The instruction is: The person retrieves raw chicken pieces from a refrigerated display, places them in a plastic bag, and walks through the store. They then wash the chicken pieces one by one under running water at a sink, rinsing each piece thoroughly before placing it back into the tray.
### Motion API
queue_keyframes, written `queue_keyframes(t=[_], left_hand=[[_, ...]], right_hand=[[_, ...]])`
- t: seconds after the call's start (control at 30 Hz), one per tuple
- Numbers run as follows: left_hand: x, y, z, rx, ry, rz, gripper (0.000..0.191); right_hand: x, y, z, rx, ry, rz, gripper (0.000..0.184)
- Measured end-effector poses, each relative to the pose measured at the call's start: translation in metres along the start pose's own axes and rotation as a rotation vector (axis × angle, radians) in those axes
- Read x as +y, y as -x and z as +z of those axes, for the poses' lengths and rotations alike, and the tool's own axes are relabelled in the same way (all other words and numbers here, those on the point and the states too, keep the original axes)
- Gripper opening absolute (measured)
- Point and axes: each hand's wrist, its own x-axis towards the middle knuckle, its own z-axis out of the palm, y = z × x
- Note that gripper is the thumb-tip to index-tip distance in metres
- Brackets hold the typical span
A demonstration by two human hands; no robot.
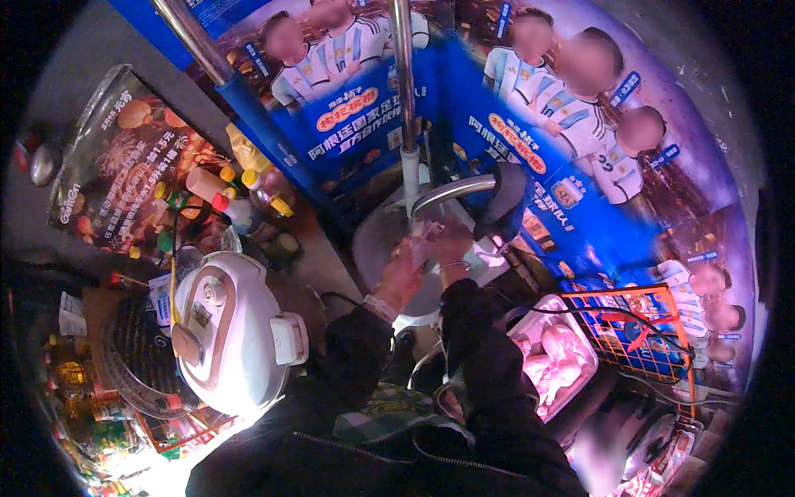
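Note:
Both hands are together over a round, pale basin or pan (pixel 372 245) in front of me. My left hand (pixel 400 276) reaches in from below, with a pale band at its wrist. Beside it on the right, my right hand (pixel 452 245) comes out of a dark sleeve, a thin bracelet at its wrist. The fingers of both are blurred and overlap near a metal pole, so whether they hold anything cannot be told. A curved metal tube (pixel 456 191) with a dark end arches just beyond the right hand. A tray of raw, plucked poultry (pixel 556 360) lies to the right of my right sleeve.
A white rice cooker or pressure cooker (pixel 233 335) stands at the left. Behind it are bottles with yellow caps (pixel 264 186). An orange wire rack (pixel 627 298) and a dark cable lie at the right. Blue printed panels (pixel 360 124) and upright metal poles (pixel 404 81) bound the far side.

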Motion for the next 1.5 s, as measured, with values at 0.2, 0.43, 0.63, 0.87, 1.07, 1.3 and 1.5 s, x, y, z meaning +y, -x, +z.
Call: queue_keyframes(t=[0.2,0.43,0.63,0.87,1.07,1.3,1.5], left_hand=[[0.019,-0.024,0.024,0.183,-0.044,0.277,0.030],[0.043,0.011,0.040,0.257,-1.301,0.262,0.031],[0.005,-0.008,0.005,-0.071,-0.711,0.206,0.032],[0.037,-0.031,0.007,0.054,0.561,-0.301,0.034],[0.049,-0.038,0.013,0.127,0.504,-0.259,0.040],[0.020,-0.033,0.008,-0.014,0.374,0.146,0.040],[0.004,-0.009,0.017,-0.375,0.753,-0.748,0.027]], right_hand=[[0.005,0.002,0.005,0.064,-0.057,0.236,0.025],[-0.031,0.016,-0.020,-0.674,-1.614,0.565,0.032],[-0.013,0.013,-0.006,-0.293,-1.433,0.524,0.031],[-0.011,0.029,-0.022,-0.417,-1.295,0.586,0.037],[-0.034,0.043,-0.036,-0.280,-1.672,0.635,0.032],[-0.052,0.048,-0.069,-0.422,-1.160,0.527,0.050],[-0.045,0.102,-0.092,-0.093,-0.485,0.310,0.054]])
